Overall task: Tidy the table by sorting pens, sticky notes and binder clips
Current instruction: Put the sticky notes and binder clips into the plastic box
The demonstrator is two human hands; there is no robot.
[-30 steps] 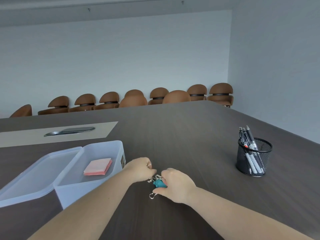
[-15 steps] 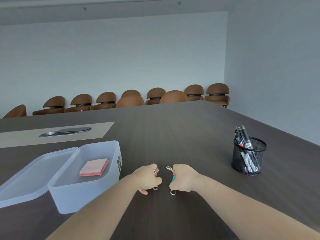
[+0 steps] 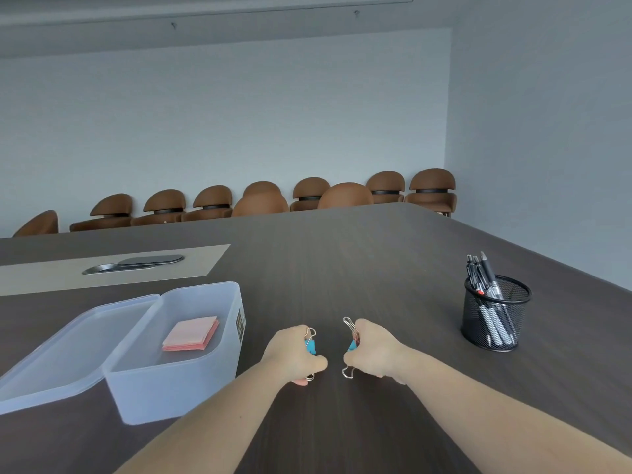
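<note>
Right now your left hand [image 3: 294, 354] is clenched around blue binder clips [image 3: 310, 346], and your right hand [image 3: 374, 350] grips more clips [image 3: 352, 343], both low over the table [image 3: 342, 268]. Pink sticky notes [image 3: 191, 334] lie in the open box [image 3: 178, 381]; pens [image 3: 485, 278] stand in the mesh cup [image 3: 496, 316].

Your left hand [image 3: 294, 354] and right hand [image 3: 374, 350] were bare, with no gloves, rings or other jewellery visible. Both forearms entered from the bottom of the frame uncovered along their whole visible length; no sleeve, cuff, watch or wristband showed on either. The fingers were too curled and small in the frame to tell anything about the nails.
</note>
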